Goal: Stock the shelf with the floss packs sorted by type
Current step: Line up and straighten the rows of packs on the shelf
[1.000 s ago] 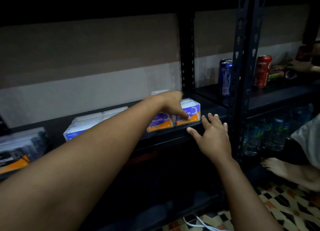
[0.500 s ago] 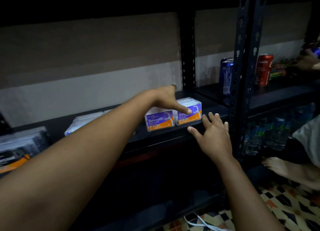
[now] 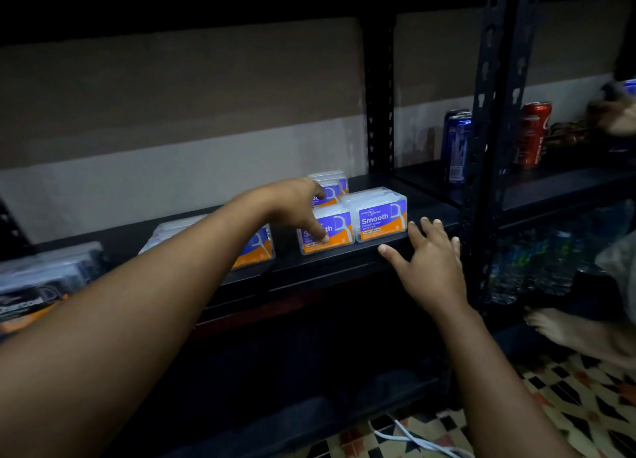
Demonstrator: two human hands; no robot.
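Your left hand [image 3: 296, 206] reaches over the black shelf [image 3: 330, 261], palm down, fingers stretched. One fingertip presses the front label of the middle floss pack [image 3: 327, 232]; nothing is clasped, so that grip is open.

Your right hand [image 3: 426, 261] lies at the shelf's front edge, fingers spread and straight, just beside the lower corner of the right floss pack [image 3: 380, 218]. Whether it touches the pack, you cannot tell. That grip is open too.

Purple-and-orange "Smooth" packs sit in a row near the shelf's right end. The right pack and the middle one stand side by side, labels facing out. A third pack [image 3: 258, 247] sits left of them, partly hidden by your forearm. Another pack [image 3: 330, 187] stands behind, near the wall.

Further left, clear-topped packs [image 3: 172, 232] lie in a group, labels hidden. At the far left, dark charcoal packs [image 3: 38, 292] with orange bands, blurred.

On the neighbouring shelf to the right: blue cans [image 3: 456, 144] and a red can [image 3: 533, 132]. Below them, water bottles [image 3: 537, 261]. Another person's bare foot [image 3: 564, 330] rests on the patterned floor tiles [image 3: 568, 399].
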